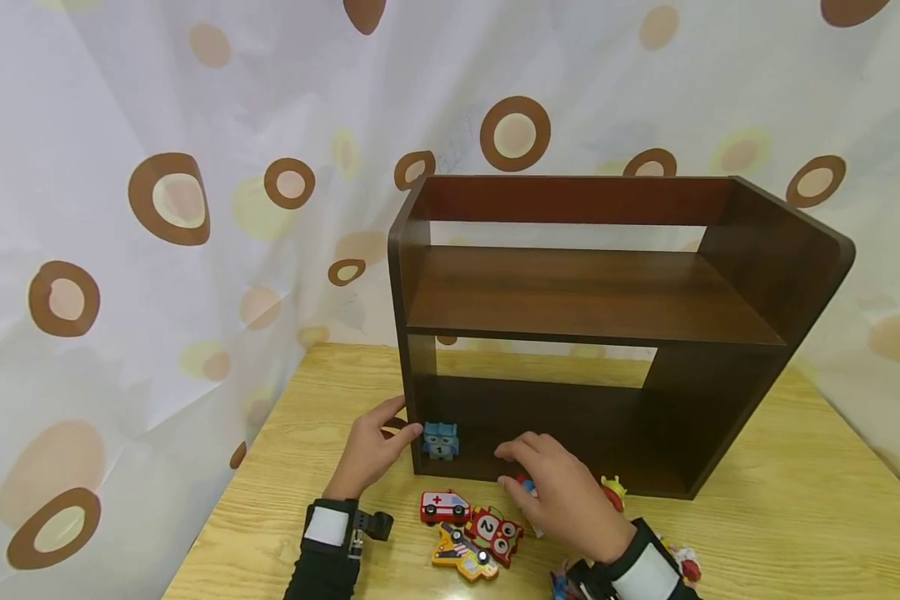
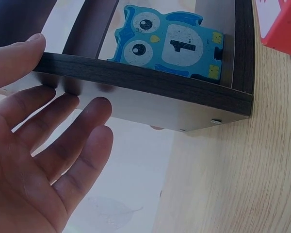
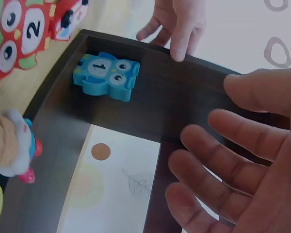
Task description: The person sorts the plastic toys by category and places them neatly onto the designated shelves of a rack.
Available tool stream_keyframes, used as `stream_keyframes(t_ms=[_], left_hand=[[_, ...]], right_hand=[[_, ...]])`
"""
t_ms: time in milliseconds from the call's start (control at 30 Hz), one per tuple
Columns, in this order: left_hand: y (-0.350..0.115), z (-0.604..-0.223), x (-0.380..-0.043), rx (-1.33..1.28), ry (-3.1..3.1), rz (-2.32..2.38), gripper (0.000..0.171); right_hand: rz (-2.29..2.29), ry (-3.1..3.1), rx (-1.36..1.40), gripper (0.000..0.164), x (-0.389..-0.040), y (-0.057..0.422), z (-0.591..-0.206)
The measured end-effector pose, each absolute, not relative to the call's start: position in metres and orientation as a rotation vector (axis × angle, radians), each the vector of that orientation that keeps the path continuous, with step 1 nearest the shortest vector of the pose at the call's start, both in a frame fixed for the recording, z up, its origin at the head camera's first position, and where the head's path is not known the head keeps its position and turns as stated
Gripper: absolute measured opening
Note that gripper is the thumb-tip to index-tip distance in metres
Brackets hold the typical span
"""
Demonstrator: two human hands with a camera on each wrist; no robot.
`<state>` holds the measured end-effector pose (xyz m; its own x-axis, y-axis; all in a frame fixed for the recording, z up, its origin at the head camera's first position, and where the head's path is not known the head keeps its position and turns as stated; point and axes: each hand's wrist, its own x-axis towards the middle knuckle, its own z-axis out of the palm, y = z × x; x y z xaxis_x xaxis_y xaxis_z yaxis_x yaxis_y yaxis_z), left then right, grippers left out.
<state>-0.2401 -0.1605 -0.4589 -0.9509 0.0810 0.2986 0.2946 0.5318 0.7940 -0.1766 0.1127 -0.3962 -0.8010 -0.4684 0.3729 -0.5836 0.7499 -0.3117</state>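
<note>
A dark brown two-tier shelf [image 1: 596, 292] stands on the wooden table. My left hand [image 1: 367, 457] holds the front edge of its left side panel, with the thumb over the edge and fingers along the outer face. A blue toy owl [image 2: 182, 46] marked 1 sits in the lower compartment, against the inside of that panel. It stands upright, facing forward in the head view. My right hand [image 1: 566, 500] hovers in front of the lower compartment, fingers loosely spread and holding nothing. In the right wrist view a gap separates its fingertips from the owl [image 3: 109, 75].
On the table before the shelf lie a red ambulance toy [image 1: 444, 507], a red owl [image 1: 497, 536] marked 2 and a yellow toy vehicle [image 1: 461, 557]. Small figures, including a yellow-and-red one [image 1: 612, 492], are near my right arm, partly hidden. A patterned wall covering [image 1: 217, 333] hangs behind.
</note>
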Motion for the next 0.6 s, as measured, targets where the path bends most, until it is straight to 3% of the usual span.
stream_keyframes(t_ms=[600], left_hand=[[-0.163, -0.458, -0.24, -0.312, -2.558, -1.384, 0.051]], right_hand=[[0.76, -2.915, 0.909, 0.013, -0.166, 0.103, -0.427]])
